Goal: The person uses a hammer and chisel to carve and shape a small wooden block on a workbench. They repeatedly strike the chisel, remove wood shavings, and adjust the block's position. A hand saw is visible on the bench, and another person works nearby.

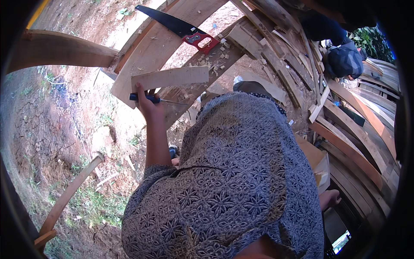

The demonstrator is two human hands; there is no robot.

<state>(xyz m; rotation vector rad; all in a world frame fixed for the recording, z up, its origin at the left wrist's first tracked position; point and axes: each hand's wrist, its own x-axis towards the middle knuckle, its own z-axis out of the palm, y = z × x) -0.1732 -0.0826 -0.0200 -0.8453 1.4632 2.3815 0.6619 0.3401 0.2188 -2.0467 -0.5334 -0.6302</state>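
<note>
My left hand [148,103] is closed around a screwdriver [168,102] with a dark blue handle, its thin metal shaft pointing right. The same hand grips one end of a short pale wooden board [181,77], with a finger up against its left end. Beyond it, a hand saw [172,23] with a dark blade and red handle lies across the planks. Low on the right, beside my body, is my right hand [331,199] with its fingers curled; whatever they may hold is hidden.
A wide plank [148,47] and a darker plank scattered with wood offcuts [222,56] lie ahead. Stacked timber [353,129] fills the right side. Another person [343,60] is bent over at the upper right. A curved wooden piece [71,192] stands on the grassy ground at left.
</note>
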